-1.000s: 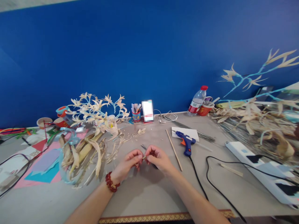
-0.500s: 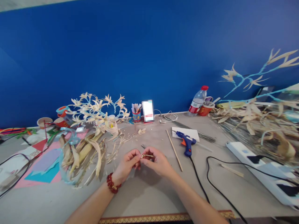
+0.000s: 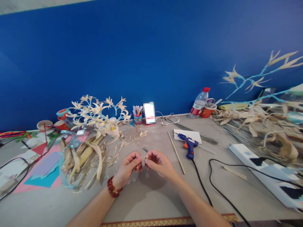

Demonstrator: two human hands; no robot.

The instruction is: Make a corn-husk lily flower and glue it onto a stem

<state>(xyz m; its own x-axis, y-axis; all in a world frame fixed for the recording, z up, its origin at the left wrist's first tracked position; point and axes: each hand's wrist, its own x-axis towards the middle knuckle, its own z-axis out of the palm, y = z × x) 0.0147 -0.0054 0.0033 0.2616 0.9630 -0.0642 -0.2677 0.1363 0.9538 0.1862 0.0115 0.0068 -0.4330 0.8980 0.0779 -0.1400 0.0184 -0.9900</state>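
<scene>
Over the middle of the table, my left hand (image 3: 130, 167) and my right hand (image 3: 159, 162) are close together, fingertips almost meeting. Thumb and forefinger are pinched on each hand. A small pale strip of dried corn husk (image 3: 145, 157) shows between the fingertips; most of it is hidden by my fingers. Just behind the hands lies a thin dark metal tool (image 3: 145, 149), perhaps scissors, partly covered. A wooden stick (image 3: 176, 153) and a blue glue gun (image 3: 189, 145) lie to the right of my right hand. Left of my left hand is a pile of dried husks (image 3: 87, 154).
Branches of husk flowers (image 3: 99, 110) stand at the back left, near a pen cup (image 3: 137, 118) and phone (image 3: 149, 113). A bottle (image 3: 199, 104) stands back right. The power strip (image 3: 255, 170) and black cable (image 3: 201, 181) lie right, coloured paper (image 3: 44, 170) left.
My fingertips have drawn slightly apart, and less of the husk strip shows above my right fingers. Items on the table have not moved; the view has shifted slightly.
</scene>
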